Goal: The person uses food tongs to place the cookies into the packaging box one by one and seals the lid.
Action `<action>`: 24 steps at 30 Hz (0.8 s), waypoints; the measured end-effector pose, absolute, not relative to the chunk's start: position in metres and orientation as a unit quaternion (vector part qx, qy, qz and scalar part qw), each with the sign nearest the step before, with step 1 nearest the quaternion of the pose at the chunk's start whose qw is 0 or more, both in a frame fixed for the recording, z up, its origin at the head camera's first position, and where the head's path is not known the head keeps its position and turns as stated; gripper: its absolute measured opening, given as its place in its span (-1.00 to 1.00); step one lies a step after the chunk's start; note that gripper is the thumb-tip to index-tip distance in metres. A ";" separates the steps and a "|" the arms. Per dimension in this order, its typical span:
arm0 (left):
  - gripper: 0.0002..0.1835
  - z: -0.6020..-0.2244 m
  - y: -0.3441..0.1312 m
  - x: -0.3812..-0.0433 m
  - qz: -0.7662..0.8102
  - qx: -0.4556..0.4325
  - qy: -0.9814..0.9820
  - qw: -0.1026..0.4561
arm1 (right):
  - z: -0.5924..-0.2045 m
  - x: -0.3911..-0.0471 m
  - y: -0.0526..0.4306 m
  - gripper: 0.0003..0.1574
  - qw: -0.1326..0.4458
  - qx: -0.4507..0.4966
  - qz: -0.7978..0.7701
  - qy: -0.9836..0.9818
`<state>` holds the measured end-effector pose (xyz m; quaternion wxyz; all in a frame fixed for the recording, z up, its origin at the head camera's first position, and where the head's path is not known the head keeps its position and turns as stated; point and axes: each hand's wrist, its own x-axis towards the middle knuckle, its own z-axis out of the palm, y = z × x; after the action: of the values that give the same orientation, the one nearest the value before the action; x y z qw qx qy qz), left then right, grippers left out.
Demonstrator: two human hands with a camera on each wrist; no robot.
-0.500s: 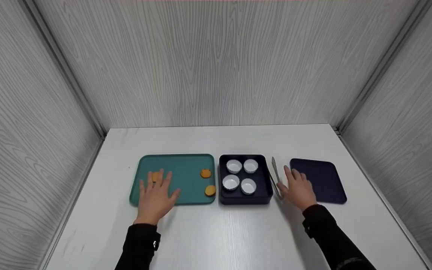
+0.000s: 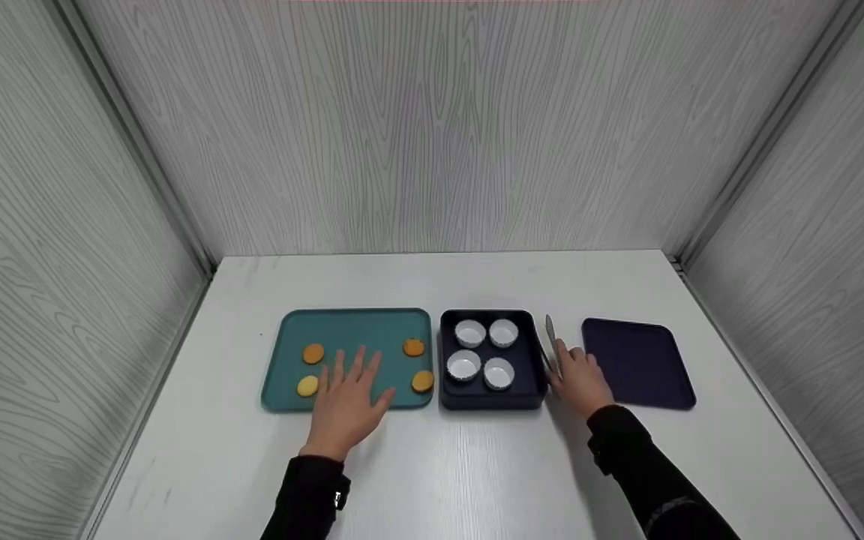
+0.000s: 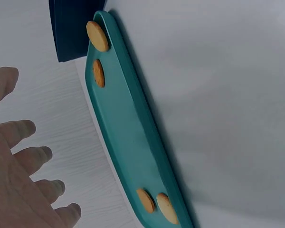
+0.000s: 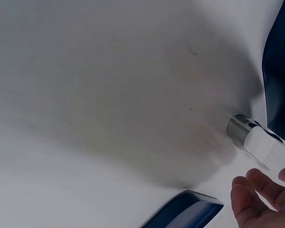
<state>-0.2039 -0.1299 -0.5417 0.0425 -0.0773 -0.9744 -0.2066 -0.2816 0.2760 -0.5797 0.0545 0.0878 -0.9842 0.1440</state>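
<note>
My left hand hovers over the front of the teal tray, fingers spread and holding nothing. Several round biscuits lie on that tray: two at its left, one of them a pale yellow biscuit, and two near its right edge. On the other side, my right hand reaches over a pair of metal tongs beside the dark box. In the right wrist view the bent end of the tongs sits between thumb and fingers, with a gap on the finger side.
Inside the dark box stand several white fluted cups. To the right of my right hand lies a flat dark lid or tray. Grey wood-grain panels enclose the white table at the back and both sides.
My left hand has moved right over the tray, uncovering the two left biscuits. My right hand has shifted left and lower onto the tongs, its fingers drawn closer together.
</note>
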 end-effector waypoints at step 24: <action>-0.40 -0.559 -0.054 -0.198 -0.363 -0.064 -0.928 0.055 | -0.600 -0.289 0.278 -0.25 0.056 0.040 0.139 -0.988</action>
<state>-0.1975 -0.0544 -0.5590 0.0548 -0.0641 -0.9282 -0.3625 -0.2886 0.2781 -0.5998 0.0560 0.0403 -0.9878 0.1394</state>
